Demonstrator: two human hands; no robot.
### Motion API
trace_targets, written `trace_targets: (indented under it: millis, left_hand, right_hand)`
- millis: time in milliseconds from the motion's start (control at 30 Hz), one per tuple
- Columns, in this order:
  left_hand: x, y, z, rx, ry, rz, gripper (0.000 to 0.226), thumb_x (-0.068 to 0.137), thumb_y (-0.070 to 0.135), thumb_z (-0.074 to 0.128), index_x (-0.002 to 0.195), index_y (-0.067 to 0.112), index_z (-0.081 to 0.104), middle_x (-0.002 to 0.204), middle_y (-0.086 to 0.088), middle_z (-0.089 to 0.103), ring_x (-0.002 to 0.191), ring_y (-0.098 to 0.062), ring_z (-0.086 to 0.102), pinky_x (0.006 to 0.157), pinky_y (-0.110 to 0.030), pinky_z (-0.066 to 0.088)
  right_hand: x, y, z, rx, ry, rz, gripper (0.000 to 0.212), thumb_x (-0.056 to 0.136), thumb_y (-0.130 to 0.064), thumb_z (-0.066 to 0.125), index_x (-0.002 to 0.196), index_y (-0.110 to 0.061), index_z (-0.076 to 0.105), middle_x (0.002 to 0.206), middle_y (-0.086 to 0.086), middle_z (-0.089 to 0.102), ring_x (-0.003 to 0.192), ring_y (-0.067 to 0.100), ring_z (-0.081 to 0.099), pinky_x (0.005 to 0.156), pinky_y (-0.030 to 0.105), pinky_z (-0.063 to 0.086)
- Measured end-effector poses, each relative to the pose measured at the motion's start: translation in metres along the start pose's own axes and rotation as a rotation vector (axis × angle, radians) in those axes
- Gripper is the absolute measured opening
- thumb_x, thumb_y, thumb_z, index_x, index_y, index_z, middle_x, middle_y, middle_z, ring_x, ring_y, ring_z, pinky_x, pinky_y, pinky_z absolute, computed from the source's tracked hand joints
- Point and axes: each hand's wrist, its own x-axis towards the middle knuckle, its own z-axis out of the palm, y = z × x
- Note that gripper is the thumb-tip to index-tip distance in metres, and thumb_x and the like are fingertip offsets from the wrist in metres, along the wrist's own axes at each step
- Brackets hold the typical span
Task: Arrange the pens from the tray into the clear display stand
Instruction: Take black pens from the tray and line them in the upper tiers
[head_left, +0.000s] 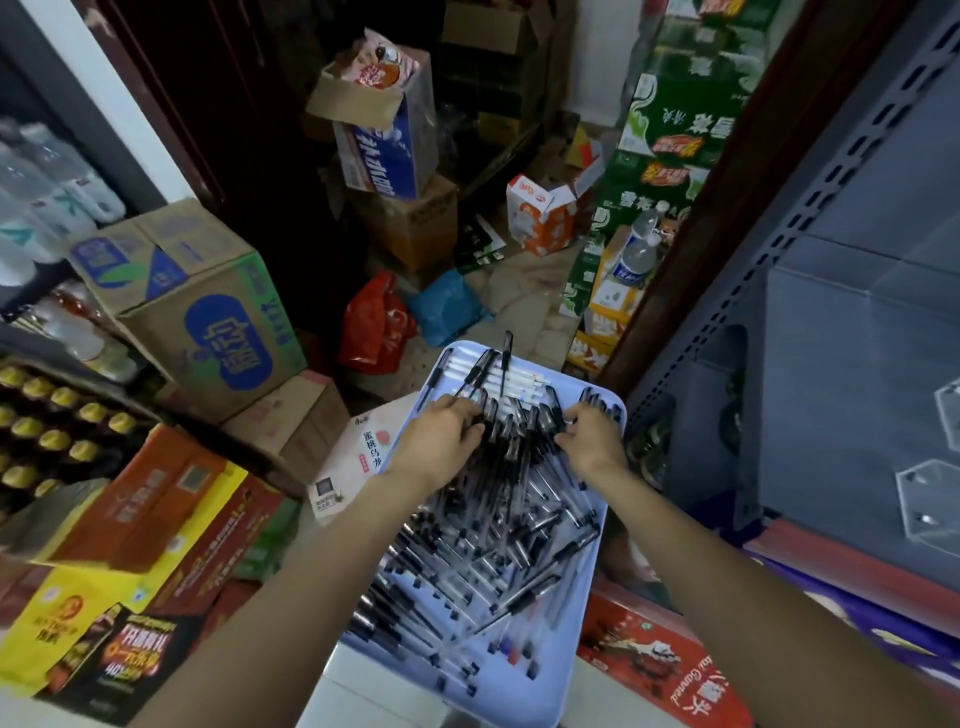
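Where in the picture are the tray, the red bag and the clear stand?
tray (524, 702), head view, on its bare near rim.
red bag (375, 325), head view, on the middle of the crumpled plastic.
clear stand (930, 512), head view, on the front wall of a clear pocket at the right edge.

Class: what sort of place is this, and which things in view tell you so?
Probably a small shop's stockroom: stacked drink cartons, crates of bottles, and grey slotted retail shelving beside the tray of pens.
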Motion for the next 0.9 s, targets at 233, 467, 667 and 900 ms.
trace_targets:
  millis: [233,467,667,900]
  left_hand:
    - [0.044,-0.011,-0.004,0.015,0.102,-0.197,0.027,0.091,0.002,0.048,0.116,-0.001,0.057,0.121,-0.021,0.050,0.107,-0.040,0.053,0.090,-0.043,0.045]
    - [0.063,-0.010,0.000,-0.011,-0.041,-0.294,0.025,0.090,0.022,0.060,0.100,0.000,0.066,0.105,-0.022,0.067,0.100,-0.035,0.061,0.083,-0.040,0.052]
    - [0.055,-0.008,-0.010,-0.133,-0.046,-0.332,0.024,0.094,0.010,0.048,0.099,-0.006,0.065,0.109,-0.025,0.065,0.104,-0.036,0.059,0.086,-0.039,0.047]
    - [0.035,0.021,-0.027,-0.376,0.074,-0.139,0.024,0.097,0.007,0.043,0.101,-0.002,0.065,0.112,-0.016,0.065,0.102,-0.029,0.059,0.070,-0.018,0.035]
  right_hand:
    - [-0.004,-0.007,-0.007,0.142,0.081,0.055,0.029,0.094,-0.001,0.046,0.120,0.013,0.053,0.119,0.029,0.058,0.108,0.039,0.055,0.097,0.050,0.044]
    - [-0.017,-0.027,-0.026,0.327,0.135,0.059,0.024,0.095,-0.004,0.047,0.115,0.000,0.059,0.100,0.022,0.065,0.091,0.032,0.059,0.080,0.039,0.048]
    - [-0.029,-0.034,-0.033,0.438,0.143,0.063,0.020,0.093,-0.002,0.050,0.111,-0.002,0.059,0.086,0.014,0.061,0.077,0.025,0.057,0.059,0.029,0.048]
    - [-0.047,-0.041,-0.056,0.575,0.138,0.028,0.016,0.091,-0.007,0.055,0.105,-0.013,0.052,0.097,0.009,0.062,0.090,0.026,0.066,0.087,0.049,0.053]
